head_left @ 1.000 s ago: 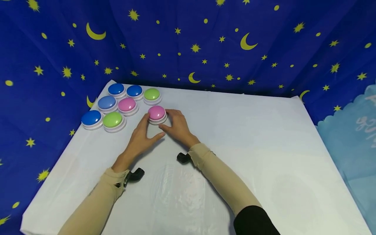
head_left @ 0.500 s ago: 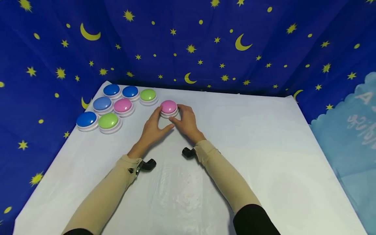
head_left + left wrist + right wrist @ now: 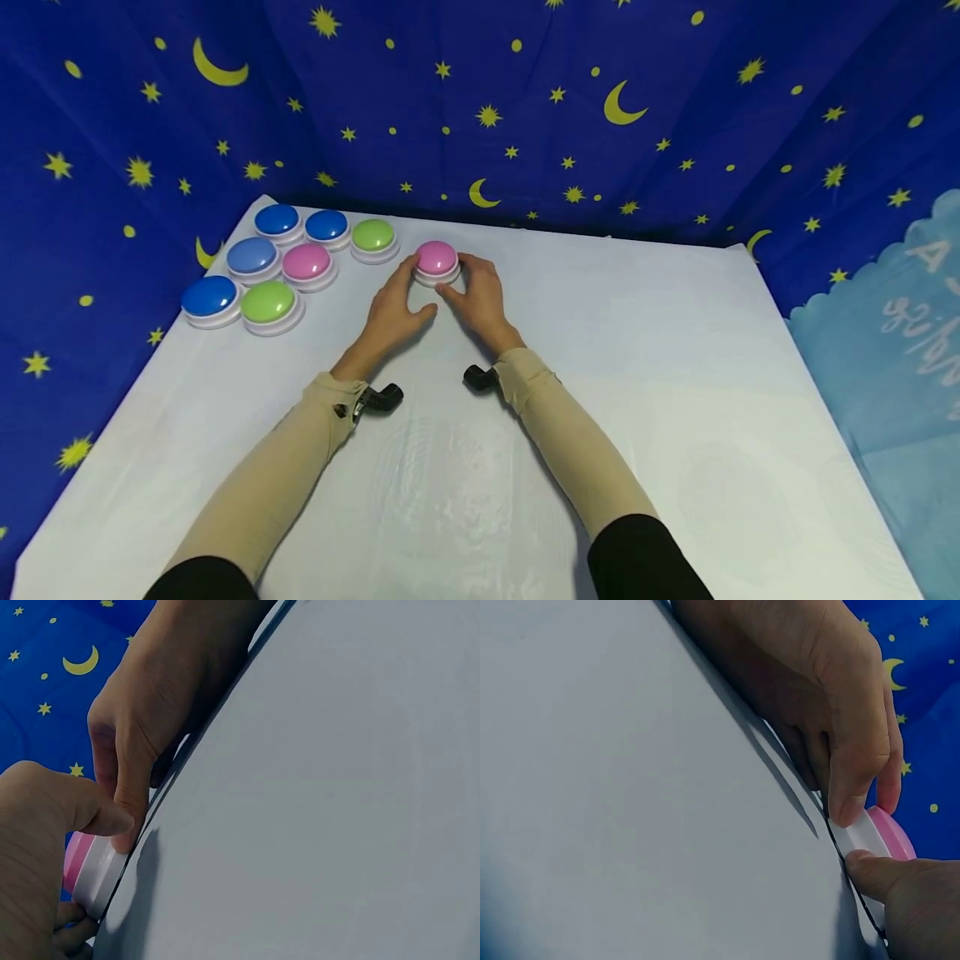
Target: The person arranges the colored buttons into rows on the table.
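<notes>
A pink push button [image 3: 437, 260] with a round white base rests on the white table, between my two hands. From the left, my left hand [image 3: 393, 308] holds its side with bent fingers, the thumb sticking out in front, apart from the base. Opposite it, my right hand [image 3: 482, 300] grips the right side, thumb at the front of the base and fingers round the side. Up close in the right wrist view, the right thumb [image 3: 870, 874] presses against the white base [image 3: 851, 836]. Some of the left fingers are hidden behind the hand in the head view.
At the table's back left corner stand several more push buttons: blue ones [image 3: 210, 297], green ones [image 3: 268, 302] and another pink one [image 3: 307, 262]. A blue star-patterned curtain [image 3: 420, 92] hangs behind the white table [image 3: 637, 358]. Light blue cloth [image 3: 885, 358] hangs at the right.
Both hands have moved the pink button to the right and back, away from the group, to a spot right of the rear green one. The latest half second shows only a small shift.
</notes>
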A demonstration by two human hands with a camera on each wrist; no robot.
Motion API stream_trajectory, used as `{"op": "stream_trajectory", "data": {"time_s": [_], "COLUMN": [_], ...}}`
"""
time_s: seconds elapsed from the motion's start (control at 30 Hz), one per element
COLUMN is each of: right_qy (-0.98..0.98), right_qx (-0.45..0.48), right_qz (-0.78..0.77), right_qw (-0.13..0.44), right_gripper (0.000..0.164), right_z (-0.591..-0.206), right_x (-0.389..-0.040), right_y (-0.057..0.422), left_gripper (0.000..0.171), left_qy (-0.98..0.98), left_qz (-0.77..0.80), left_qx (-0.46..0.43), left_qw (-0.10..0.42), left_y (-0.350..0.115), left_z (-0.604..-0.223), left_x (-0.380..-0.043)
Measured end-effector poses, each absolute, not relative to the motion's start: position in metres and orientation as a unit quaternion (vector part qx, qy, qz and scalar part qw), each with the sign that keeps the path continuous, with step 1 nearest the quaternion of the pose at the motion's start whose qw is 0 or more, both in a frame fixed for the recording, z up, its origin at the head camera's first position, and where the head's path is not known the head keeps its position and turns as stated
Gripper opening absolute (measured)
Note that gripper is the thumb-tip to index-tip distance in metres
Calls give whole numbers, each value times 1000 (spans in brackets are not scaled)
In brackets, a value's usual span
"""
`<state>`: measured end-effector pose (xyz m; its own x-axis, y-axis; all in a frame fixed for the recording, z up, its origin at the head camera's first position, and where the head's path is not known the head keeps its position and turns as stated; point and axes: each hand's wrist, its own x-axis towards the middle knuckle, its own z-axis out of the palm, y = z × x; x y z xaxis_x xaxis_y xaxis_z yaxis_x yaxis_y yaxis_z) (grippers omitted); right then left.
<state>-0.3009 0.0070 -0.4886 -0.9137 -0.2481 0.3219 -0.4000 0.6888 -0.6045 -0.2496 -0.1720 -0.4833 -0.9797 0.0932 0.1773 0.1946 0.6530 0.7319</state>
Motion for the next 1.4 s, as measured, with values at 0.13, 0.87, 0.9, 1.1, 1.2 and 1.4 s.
{"op": "stream_trajectory", "data": {"time_s": [0.13, 0.87, 0.9, 1.1, 1.2, 1.4], "right_qy": [-914, -919, -919, -928, -936, -925], "right_qx": [179, 121, 125, 148, 161, 206], "right_qz": [347, 356, 353, 318, 293, 299], "right_qw": [113, 118, 121, 122, 109, 108], "right_gripper": [66, 76, 74, 64, 64, 59], "right_z": [-488, -492, -491, -486, -485, -483], "right_x": [-300, -252, -248, -218, -202, -183], "right_y": [8, 8, 7, -4, -11, -26], "left_gripper": [92, 78, 77, 73, 73, 65], "left_qy": [-905, -896, -895, -896, -899, -902], "left_qz": [-413, -433, -434, -429, -421, -410], "left_qx": [-81, -55, -57, -74, -84, -79], "left_qw": [65, 85, 87, 86, 88, 106], "left_y": [-172, -175, -178, -199, -210, -230], "left_z": [-482, -485, -484, -478, -478, -476], "left_x": [-249, -208, -202, -158, -132, -99]}}
